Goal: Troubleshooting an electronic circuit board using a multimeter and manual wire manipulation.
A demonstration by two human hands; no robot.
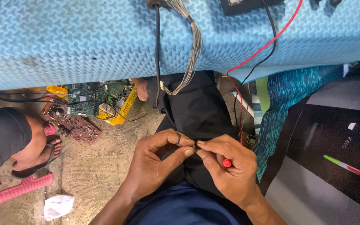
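My left hand (157, 160), with a ring on one finger, and my right hand (226, 168) meet over my lap. Together their fingertips pinch a tiny metal part (196, 146), too small to identify. A red-tipped tool (227, 163) is tucked in my right palm. My dark trouser leg (196, 112) lies under both hands.
A blue foam mat (84, 37) covers the bench edge above. A grey wire bundle (194, 50), a black cable (157, 54) and a red lead (263, 48) hang over it. Circuit boards (82, 112) lie on the floor. Another person's sandalled foot (38, 150) is at left. A black appliance (338, 150) stands at right.
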